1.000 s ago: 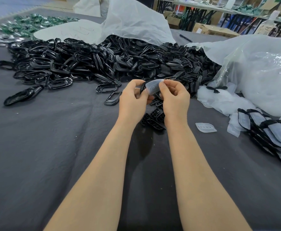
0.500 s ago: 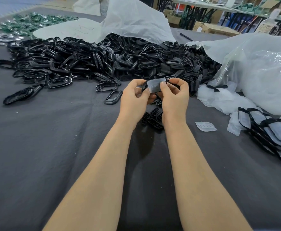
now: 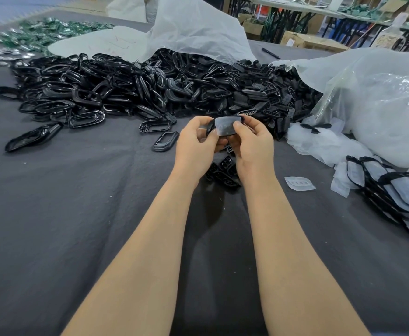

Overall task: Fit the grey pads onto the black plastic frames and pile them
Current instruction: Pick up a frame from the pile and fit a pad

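Above the middle of the table, my left hand (image 3: 196, 146) and my right hand (image 3: 252, 144) together hold one black plastic frame (image 3: 210, 128) with a translucent grey pad (image 3: 225, 126) lying on it. Both thumbs press on the pad, and curled fingers grip the frame from below. A big heap of black frames (image 3: 150, 88) stretches across the table behind my hands. A few black frames (image 3: 222, 173) lie just under my wrists. One loose grey pad (image 3: 299, 183) lies to the right. At the right edge sits a pile of frames with pads fitted (image 3: 392, 190).
The table carries a dark grey cloth (image 3: 77, 214). Clear plastic bags (image 3: 380, 100) bulge at the right, and a white bag (image 3: 198, 27) covers the heap's back. Green and silver parts (image 3: 41, 37) lie far left. A black pen (image 3: 270, 53) rests behind the heap.
The pad has gone from tilted up between my fingertips to lying flatter on the frame. Both hands stay in about the same place.
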The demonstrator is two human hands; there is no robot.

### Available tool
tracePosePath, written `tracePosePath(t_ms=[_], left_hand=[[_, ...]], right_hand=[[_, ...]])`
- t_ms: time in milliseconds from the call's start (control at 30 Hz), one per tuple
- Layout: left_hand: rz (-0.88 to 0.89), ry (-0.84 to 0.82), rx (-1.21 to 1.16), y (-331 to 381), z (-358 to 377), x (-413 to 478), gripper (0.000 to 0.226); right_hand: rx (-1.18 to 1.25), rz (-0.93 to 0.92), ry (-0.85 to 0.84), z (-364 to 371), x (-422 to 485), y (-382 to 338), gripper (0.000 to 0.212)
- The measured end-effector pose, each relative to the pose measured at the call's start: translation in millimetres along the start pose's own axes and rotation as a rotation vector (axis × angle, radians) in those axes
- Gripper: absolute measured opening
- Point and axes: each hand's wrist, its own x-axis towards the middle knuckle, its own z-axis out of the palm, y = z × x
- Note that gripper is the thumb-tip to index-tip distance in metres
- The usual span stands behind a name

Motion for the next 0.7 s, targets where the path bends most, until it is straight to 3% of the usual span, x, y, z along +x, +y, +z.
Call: tracePosePath(t_ms=[200, 367, 533, 700], left_hand=[[0.016, -0.005, 0.01, -0.6, -0.5, 0.2, 0.018], [0.006, 0.007, 0.009, -1.3, -0.4, 0.9, 0.018], [0.035, -0.013, 0.037, 0.5, -0.4, 0.0, 0.025], [0.01, 0.028, 0.015, 1.0, 0.7, 0.9, 0.019]], right_hand=[[0.05, 0.086, -0.007, -1.5, 0.0, -1.8, 0.013], [-0.111, -0.04, 0.075, -0.9, 0.7, 3.5, 0.016], [0.011, 0.071, 0.032, -1.9, 2.4, 1.2, 0.013], [-0.093, 0.006, 0.039, -1.6, 4.6, 3.8, 0.015]])
